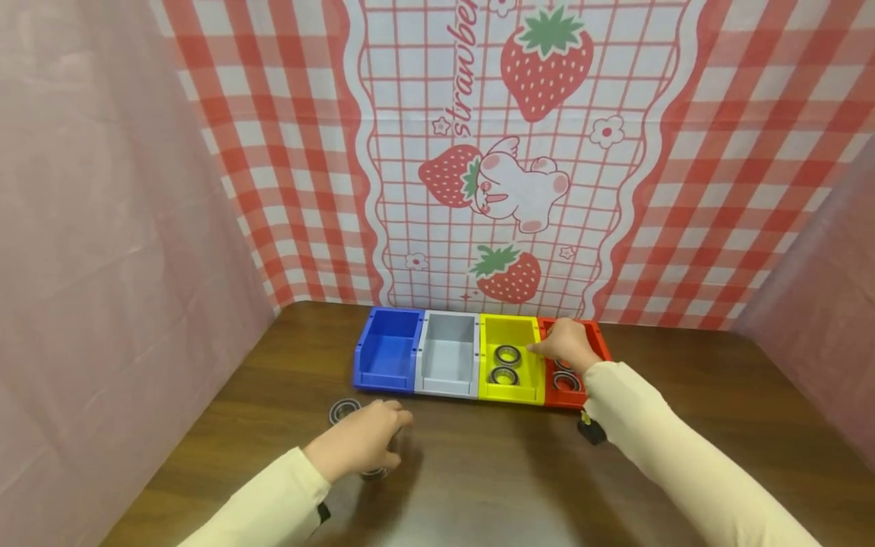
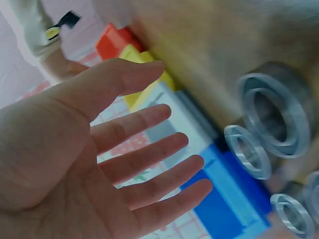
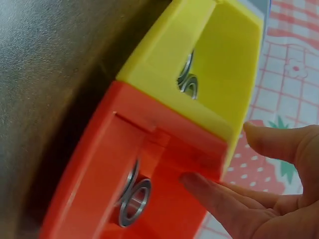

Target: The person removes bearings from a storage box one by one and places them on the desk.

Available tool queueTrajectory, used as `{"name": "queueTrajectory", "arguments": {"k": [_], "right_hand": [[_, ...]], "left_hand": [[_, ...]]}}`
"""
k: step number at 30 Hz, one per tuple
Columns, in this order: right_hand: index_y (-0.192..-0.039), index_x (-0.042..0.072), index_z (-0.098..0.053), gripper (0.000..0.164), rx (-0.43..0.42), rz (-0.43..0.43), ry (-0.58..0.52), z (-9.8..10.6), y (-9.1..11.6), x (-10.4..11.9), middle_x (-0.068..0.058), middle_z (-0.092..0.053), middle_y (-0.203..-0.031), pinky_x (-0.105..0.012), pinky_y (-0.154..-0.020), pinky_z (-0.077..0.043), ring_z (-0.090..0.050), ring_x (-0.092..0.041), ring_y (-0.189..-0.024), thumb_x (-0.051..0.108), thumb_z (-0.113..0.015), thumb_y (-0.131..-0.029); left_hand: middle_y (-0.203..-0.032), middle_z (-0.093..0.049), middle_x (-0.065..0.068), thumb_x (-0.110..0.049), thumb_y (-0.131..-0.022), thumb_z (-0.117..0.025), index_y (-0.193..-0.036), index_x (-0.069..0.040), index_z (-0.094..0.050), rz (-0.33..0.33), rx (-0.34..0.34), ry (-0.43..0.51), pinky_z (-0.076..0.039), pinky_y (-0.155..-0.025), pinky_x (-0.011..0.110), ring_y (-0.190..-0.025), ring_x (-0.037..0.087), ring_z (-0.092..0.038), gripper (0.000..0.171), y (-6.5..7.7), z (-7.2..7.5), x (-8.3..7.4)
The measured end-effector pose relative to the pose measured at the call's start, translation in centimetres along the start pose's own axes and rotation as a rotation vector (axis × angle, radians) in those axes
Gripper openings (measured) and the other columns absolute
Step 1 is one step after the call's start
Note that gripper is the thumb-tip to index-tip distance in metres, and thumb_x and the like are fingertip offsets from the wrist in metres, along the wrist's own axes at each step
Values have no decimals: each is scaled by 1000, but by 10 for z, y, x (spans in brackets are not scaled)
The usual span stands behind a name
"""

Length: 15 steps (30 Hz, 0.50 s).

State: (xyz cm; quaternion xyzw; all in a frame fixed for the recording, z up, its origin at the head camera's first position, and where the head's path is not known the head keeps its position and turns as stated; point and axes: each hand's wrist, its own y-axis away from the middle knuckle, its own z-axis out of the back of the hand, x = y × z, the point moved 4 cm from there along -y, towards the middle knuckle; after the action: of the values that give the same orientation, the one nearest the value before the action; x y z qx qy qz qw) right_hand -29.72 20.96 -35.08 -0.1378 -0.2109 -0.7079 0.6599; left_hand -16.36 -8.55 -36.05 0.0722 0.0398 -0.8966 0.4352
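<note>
My right hand [image 1: 566, 343] is over the red bin [image 3: 189, 184], its fingertips inside the bin and its thumb held apart near the yellow bin's edge. Nothing is between the fingers in the right wrist view. Two ball bearings [image 3: 122, 217] sit in the red bin, partly covered by the hand in the head view. Another pair of ball bearings [image 1: 499, 356] lies in the yellow bin [image 1: 495, 330]. At the left, my left hand [image 1: 358, 441] hovers with spread fingers above the table, holding nothing. Several ball bearings [image 2: 296, 94] lie on the table beside and beneath it.
A blue bin [image 1: 390, 353] and a grey bin [image 1: 447, 361] continue the row to the left of the yellow one. Behind the row hangs a checked strawberry cloth [image 1: 321, 175]. Pink cloth [image 1: 123, 251] hangs along the sides of the wooden table [image 1: 478, 471].
</note>
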Motion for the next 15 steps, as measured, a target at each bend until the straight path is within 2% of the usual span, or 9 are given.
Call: {"name": "queueTrajectory", "arguments": {"k": [2,4,7,12,15], "right_hand": [[-66,4,-52,35,15,-33,-24,-5,-2,-6,0,-41,-56,-22,-49,-36,-40,-13,-53,27,-73,-82],[-80,-2,-58,32,50,-73,-59,-9,-4,-11,-5,-51,-64,-23,-52,-43,-48,-15,-58,26,-72,-83],[-96,-7,-60,36,123,-116,-91,-12,-5,-17,-11,-61,-77,-27,-59,-51,-58,-19,-65,26,-70,-85],[-98,-6,-59,36,166,-121,-76,-10,-8,-19,-12,-62,-81,-29,-64,-53,-60,-21,-69,26,-69,-86],[-97,-6,-59,35,168,-116,-68,-10,-10,-13,-11,-61,-79,-28,-63,-53,-60,-20,-68,25,-69,-85]], "left_hand": [[-100,-66,9,-16,-69,-81,-109,-4,-67,10,-2,-8,-56,-78,33,-89,23,-64,44,-9,6,-5],[-107,-66,8,-20,-71,-80,-114,-7,-66,19,6,-18,-56,-83,35,-96,24,-64,47,-19,11,-11],[-116,-65,6,-27,-75,-79,-120,-11,-64,16,21,-31,-55,-87,36,-104,22,-63,51,-33,15,-22],[-132,-59,3,-35,-79,-77,-132,-16,-56,4,54,-35,-53,-95,34,-117,19,-58,61,-64,23,-37],[-135,-56,5,-34,-79,-76,-135,-15,-52,0,37,-26,-51,-98,33,-119,19,-56,64,-85,30,-41]]}}
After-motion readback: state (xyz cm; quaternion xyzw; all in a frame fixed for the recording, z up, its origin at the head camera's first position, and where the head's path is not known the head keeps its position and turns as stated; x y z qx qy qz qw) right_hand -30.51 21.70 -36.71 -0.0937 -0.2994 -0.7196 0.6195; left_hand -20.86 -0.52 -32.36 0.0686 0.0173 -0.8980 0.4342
